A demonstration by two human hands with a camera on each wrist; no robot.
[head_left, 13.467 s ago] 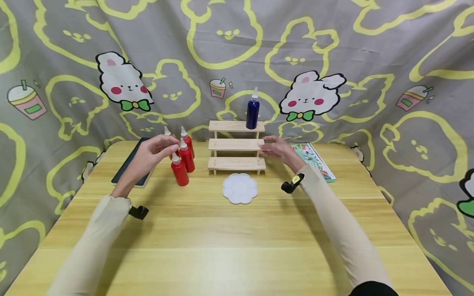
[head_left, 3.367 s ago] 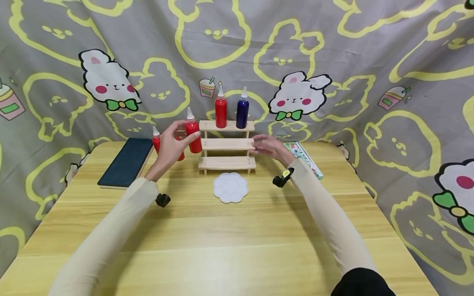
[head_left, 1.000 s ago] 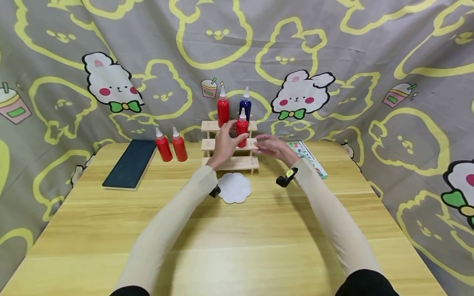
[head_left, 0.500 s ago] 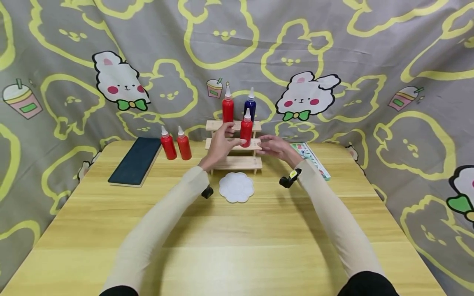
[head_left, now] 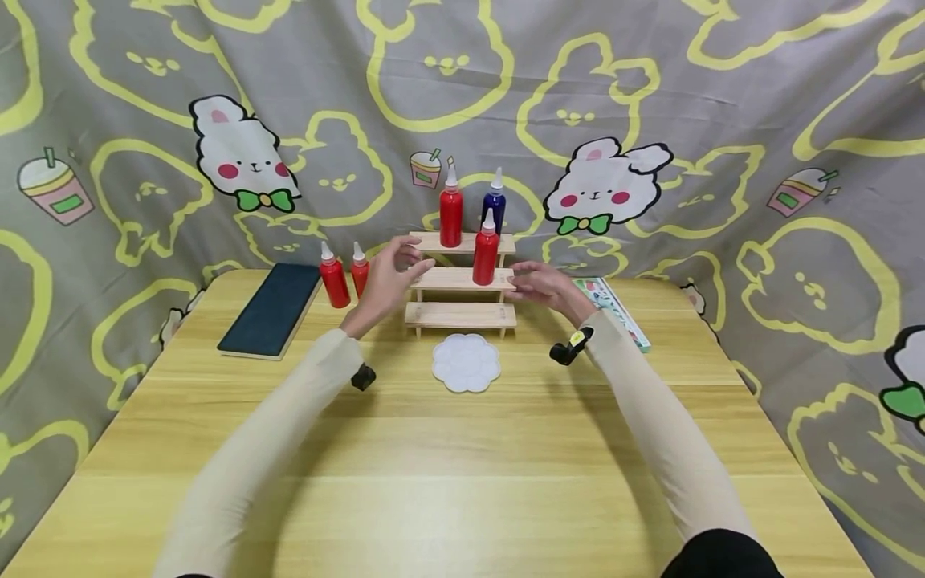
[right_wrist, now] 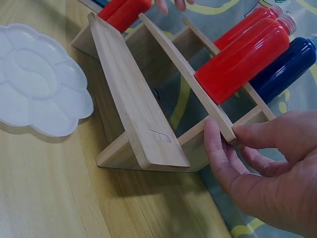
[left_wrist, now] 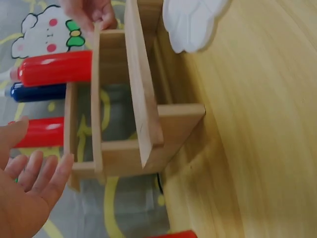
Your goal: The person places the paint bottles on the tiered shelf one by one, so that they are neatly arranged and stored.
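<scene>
A three-tier wooden shelf [head_left: 460, 315] stands at the back middle of the table. On its top tier are a red bottle [head_left: 451, 213] and a blue bottle [head_left: 495, 201]. Another red bottle [head_left: 486, 254] stands on the middle tier. My left hand [head_left: 406, 258] hovers just left of the shelf, fingers spread and empty; the left wrist view shows its open palm [left_wrist: 25, 203]. My right hand [head_left: 522, 283] pinches the right end of the middle tier, seen close in the right wrist view [right_wrist: 231, 135]. Two red bottles [head_left: 336, 278] stand on the table behind my left hand.
A white flower-shaped palette [head_left: 466, 363] lies in front of the shelf. A dark board [head_left: 273, 307] lies at the back left and a picture book [head_left: 617, 315] at the back right. Patterned cloth hangs behind the yellow wooden table [head_left: 448, 482].
My left hand set a red bottle on the middle tier, let go of it and drew back to the left. My right hand kept its hold on the shelf.
</scene>
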